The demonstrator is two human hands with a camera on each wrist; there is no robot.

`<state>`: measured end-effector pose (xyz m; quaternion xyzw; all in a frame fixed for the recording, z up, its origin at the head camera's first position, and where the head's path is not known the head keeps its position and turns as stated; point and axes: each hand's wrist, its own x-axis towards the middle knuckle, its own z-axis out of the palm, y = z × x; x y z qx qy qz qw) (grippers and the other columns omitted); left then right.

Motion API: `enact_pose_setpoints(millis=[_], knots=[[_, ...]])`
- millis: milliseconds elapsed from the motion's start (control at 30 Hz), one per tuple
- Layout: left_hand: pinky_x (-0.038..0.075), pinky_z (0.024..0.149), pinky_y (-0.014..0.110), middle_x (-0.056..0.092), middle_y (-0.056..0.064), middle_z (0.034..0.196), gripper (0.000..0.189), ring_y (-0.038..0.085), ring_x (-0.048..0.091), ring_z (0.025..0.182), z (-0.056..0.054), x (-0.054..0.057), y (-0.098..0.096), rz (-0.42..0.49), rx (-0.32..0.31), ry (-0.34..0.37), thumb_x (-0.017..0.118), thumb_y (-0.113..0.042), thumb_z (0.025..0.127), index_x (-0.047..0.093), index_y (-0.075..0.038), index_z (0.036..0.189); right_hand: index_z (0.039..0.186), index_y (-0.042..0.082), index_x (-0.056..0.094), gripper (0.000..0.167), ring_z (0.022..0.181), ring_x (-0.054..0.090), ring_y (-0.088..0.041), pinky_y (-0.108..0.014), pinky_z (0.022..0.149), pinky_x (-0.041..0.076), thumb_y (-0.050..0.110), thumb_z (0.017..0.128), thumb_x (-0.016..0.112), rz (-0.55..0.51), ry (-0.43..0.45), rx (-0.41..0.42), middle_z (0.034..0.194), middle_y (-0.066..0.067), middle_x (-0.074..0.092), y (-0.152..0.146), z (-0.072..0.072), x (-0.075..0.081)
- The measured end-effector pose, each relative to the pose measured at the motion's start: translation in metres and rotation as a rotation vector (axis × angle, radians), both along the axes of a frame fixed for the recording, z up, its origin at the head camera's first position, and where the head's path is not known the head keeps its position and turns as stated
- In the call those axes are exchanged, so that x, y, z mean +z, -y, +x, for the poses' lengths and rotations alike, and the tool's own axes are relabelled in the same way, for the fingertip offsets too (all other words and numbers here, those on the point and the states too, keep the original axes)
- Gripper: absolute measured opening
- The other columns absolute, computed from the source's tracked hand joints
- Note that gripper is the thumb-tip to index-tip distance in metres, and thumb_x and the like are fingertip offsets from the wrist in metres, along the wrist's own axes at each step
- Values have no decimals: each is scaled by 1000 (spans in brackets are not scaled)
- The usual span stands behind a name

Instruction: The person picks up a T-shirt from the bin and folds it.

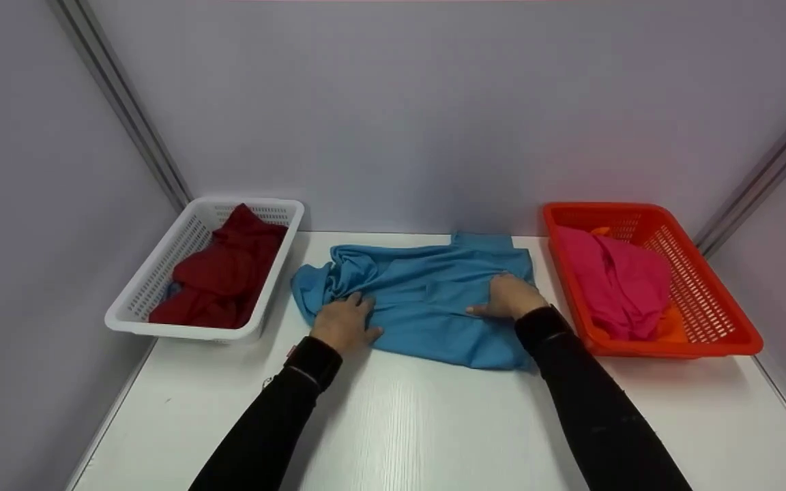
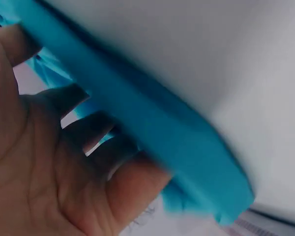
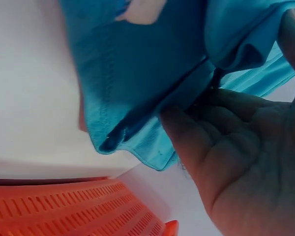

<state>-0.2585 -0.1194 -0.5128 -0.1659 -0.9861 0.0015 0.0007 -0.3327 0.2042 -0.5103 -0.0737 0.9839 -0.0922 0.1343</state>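
Note:
A blue garment lies spread and wrinkled on the white table, bunched at its left end. My left hand rests on its front left part, fingers spread and thumb pointing right. In the left wrist view, the fingers reach in behind a long blue fold. Toward the right end, my right hand presses on the cloth with its thumb stretched out to the left. The right wrist view shows those fingertips tucked among folds of blue cloth, partly hidden, with the palm bare.
On the left stands a white basket with dark red cloth in it. A red-orange basket, close beside my right forearm, holds pink cloth and orange cloth. Grey walls enclose the table's back and sides.

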Motion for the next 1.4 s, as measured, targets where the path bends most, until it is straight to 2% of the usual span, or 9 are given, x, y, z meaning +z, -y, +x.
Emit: enact_pose_setpoints(millis=[233,300,433,600,733,933,1067,1267,1400], knots=[[44,77,51,36,14,136,80,36,39,118,5,3,20,-14,32,11,50,-66,75,38,-14,136,113,4,50,68,78,52,-23,-37,70,47,56,71,63,-52,-56,90,100,-11,55,-8,-2,-5],[44,76,53,34,14,137,82,38,39,117,5,3,20,-14,27,29,49,-66,75,35,-15,137,109,8,50,53,79,51,-21,-36,71,46,48,76,64,-82,-82,119,95,-7,56,-9,-1,-7],[42,79,53,33,16,138,84,40,40,115,4,4,18,15,27,46,52,-65,74,34,-13,138,91,14,51,26,67,49,-19,-31,55,41,35,81,63,-139,-142,108,75,-2,51,-11,3,-9],[42,81,50,34,17,137,87,39,42,113,1,7,17,17,15,55,54,-66,71,34,-12,137,89,18,51,22,65,48,-16,-30,53,41,34,80,64,-214,-288,64,75,3,50,-14,9,3],[43,83,48,38,17,135,83,38,44,112,-6,11,19,25,6,92,50,-67,74,38,-13,136,94,22,49,21,71,51,-13,-29,60,47,33,82,62,-306,-335,121,82,6,52,-14,14,25],[39,87,51,46,12,129,62,36,45,112,-24,16,25,20,25,187,31,-62,86,45,-21,132,105,28,49,21,91,56,-7,-31,76,49,27,86,58,-442,-249,326,102,13,56,-3,38,64],[34,92,51,48,11,127,54,35,44,113,-33,17,29,28,12,236,30,-54,91,47,-22,130,114,29,56,27,94,54,-3,-28,79,48,24,87,58,-446,-177,502,108,16,56,13,67,75],[35,93,48,52,8,123,45,30,49,109,-35,18,31,19,-37,226,38,-46,92,50,-22,128,111,29,61,25,86,54,2,-23,77,47,20,87,57,-371,-67,761,103,20,58,40,112,62],[42,83,46,65,11,91,38,28,58,89,-33,20,30,8,-83,163,44,-41,91,60,-19,117,108,28,62,26,81,53,5,-19,74,46,16,86,58,-331,-29,893,98,21,58,53,133,43]])
